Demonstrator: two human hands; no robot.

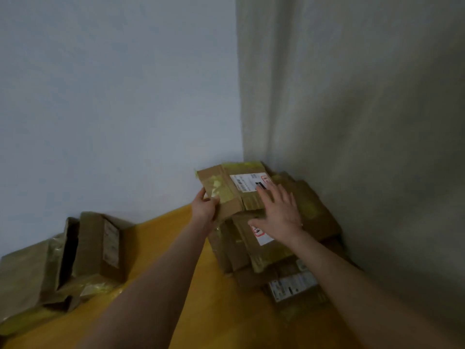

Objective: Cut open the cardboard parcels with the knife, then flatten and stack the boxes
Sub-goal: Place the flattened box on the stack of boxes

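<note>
Reaching in: two bare forearms, stretched from the bottom edge across the bench toward the corner.
Bench: yellow-orange, carrying cardboard on both sides.
Left pile: flattened brown cardboard at the near left, streaked with yellowish tape; just beyond it an open parcel, standing on end with its dark inside showing, close to the wall.
Stack: flattened boxes piled unevenly on the right of the bench, pushed against the right wall, with a printed label on a low layer at the near end.
Right hand: held palm down over the stack, fingers straight and spread apart, clasping nothing; fingertips over the near right part of the top box, heel of the hand over the layer beneath. Pressing or only hovering: cannot tell, blurred.
Left hand: gripping the near left edge of the top box, fingers curled round that edge.
Top box: flattened, lying at the far end of the stack in the corner, slightly askew, taped in yellow, bearing a white shipping label with barcodes.
Far wall: pale blue-grey.
Right wall: greyer, shadowed, meeting the far wall behind the stack.
</note>
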